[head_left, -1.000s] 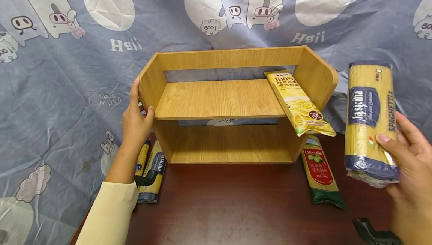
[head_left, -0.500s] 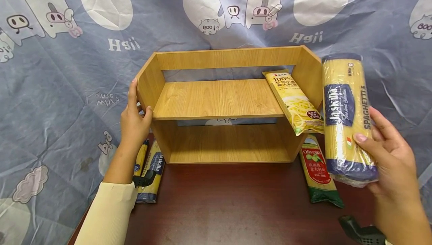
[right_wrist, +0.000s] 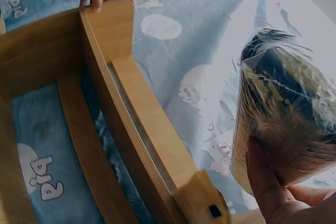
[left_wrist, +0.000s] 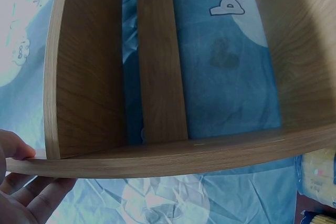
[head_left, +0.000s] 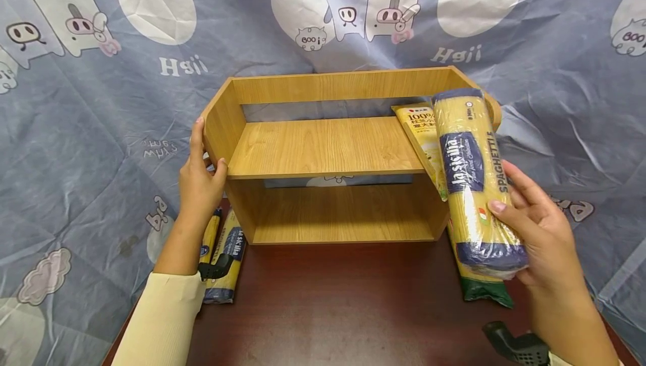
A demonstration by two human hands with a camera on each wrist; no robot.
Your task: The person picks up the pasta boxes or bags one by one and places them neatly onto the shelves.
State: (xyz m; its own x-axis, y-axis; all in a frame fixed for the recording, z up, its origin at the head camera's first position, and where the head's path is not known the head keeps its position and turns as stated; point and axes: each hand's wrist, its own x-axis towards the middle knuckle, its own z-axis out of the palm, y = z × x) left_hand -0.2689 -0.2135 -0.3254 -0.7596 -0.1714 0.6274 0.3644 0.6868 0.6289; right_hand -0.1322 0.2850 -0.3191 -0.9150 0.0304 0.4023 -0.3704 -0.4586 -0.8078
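Observation:
My right hand (head_left: 540,226) holds a clear-wrapped pack of spaghetti (head_left: 466,170) with dark blue ends, raised in front of the right end of the wooden shelf (head_left: 323,175). Behind it, partly covered, a yellow pasta bag (head_left: 416,125) leans on the upper board against the right side panel. My left hand (head_left: 202,181) grips the shelf's left side panel. In the left wrist view, the thumb and fingers of that hand (left_wrist: 26,198) lie on either side of the board edge. The right wrist view shows the wrapped end of the spaghetti pack (right_wrist: 289,114) in my fingers.
A green-ended pasta bag (head_left: 485,290) lies right of the shelf, mostly hidden by the raised pack. Left of the shelf, more spaghetti packs (head_left: 229,259) lie on the dark red table (head_left: 343,299). A patterned cloth (head_left: 101,186) hangs behind.
My right hand has carried the spaghetti pack leftward from beside the shelf to in front of its right end, now overlapping the yellow bag. The left hand stays on the side panel.

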